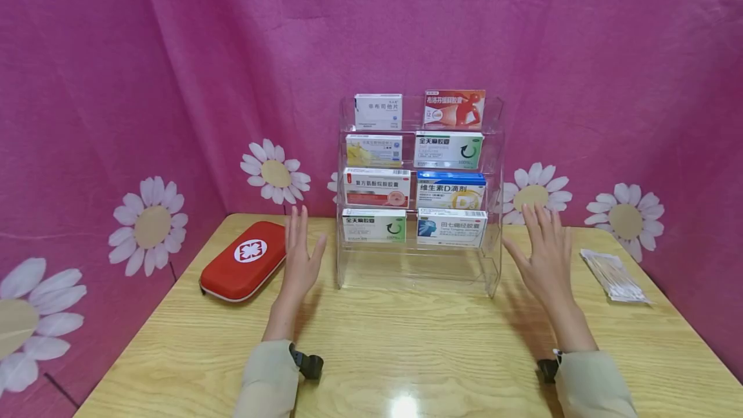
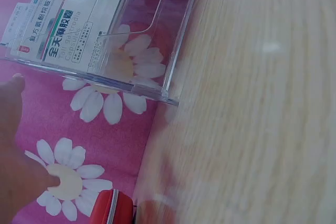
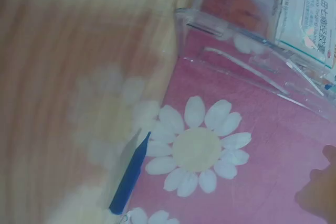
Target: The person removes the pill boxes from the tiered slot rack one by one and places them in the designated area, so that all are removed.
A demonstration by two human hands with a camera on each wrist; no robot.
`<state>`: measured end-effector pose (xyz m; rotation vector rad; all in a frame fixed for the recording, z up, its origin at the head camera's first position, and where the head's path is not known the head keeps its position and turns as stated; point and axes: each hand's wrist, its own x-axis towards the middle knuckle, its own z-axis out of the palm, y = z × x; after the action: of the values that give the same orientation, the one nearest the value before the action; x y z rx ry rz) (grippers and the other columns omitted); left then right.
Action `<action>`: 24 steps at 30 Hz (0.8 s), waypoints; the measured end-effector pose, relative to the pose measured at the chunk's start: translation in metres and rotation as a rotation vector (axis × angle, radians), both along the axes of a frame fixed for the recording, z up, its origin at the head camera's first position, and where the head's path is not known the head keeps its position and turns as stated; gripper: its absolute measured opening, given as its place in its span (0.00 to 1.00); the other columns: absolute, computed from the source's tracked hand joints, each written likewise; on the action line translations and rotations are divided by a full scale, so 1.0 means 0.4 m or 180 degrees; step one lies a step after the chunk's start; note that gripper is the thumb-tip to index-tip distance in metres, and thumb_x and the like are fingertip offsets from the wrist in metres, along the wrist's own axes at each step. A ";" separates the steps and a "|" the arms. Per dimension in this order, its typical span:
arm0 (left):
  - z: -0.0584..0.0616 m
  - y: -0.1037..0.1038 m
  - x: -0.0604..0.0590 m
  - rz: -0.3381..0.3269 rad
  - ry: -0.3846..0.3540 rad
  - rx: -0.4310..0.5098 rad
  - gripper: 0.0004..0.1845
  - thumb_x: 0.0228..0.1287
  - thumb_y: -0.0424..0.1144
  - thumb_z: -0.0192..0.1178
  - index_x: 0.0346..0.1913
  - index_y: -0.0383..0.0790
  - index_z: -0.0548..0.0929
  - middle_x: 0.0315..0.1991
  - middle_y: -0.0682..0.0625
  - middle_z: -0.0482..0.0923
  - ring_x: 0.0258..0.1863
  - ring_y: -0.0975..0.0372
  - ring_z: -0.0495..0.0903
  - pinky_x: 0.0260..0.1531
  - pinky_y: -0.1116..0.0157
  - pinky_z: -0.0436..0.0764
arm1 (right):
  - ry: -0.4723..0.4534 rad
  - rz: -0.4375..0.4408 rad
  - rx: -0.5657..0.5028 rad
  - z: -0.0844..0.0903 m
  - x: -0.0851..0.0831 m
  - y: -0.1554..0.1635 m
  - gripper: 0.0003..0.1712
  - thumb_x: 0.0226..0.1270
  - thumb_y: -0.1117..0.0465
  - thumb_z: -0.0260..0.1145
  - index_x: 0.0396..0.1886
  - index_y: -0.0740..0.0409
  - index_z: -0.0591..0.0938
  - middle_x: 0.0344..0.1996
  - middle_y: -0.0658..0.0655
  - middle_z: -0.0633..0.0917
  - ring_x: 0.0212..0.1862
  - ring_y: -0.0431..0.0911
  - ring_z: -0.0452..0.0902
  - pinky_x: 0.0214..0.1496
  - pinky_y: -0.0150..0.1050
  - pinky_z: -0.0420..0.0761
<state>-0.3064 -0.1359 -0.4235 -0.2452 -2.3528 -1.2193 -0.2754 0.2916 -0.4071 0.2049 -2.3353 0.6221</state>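
A clear acrylic stepped rack (image 1: 418,269) stands at the back of the table, with medicine boxes in pairs on its tiers. On the bottom filled tier are a green-and-white box (image 1: 374,226) and a white-and-blue box (image 1: 452,229). My left hand (image 1: 300,263) is held up, fingers straight, between the rack and a red zip case (image 1: 246,260) with a white cross emblem. To the rack's right, my right hand (image 1: 545,260) is raised with its fingers spread. Neither hand holds anything. Only part of the left hand (image 2: 16,156) shows in its wrist view.
A clear packet of cotton swabs (image 1: 615,276) lies at the table's right side. Behind the wooden table (image 1: 406,340) hangs a pink daisy-print cloth (image 1: 278,50). A dark blue pointed strip (image 3: 128,177) shows in the right wrist view; its kind is unclear.
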 end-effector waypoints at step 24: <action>-0.007 0.025 -0.030 -0.0513 -0.0239 0.0670 0.41 0.63 0.32 0.64 0.76 0.46 0.58 0.75 0.41 0.60 0.73 0.46 0.64 0.65 0.51 0.75 | 0.1025 0.0734 0.0099 0.034 -0.049 -0.092 0.40 0.47 0.73 0.76 0.65 0.62 0.75 0.58 0.66 0.80 0.61 0.61 0.75 0.68 0.58 0.72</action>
<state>-0.3185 -0.1258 -0.4263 -0.3285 -2.2799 -1.5661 -0.2949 0.2548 -0.3934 0.5533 -2.0257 0.6133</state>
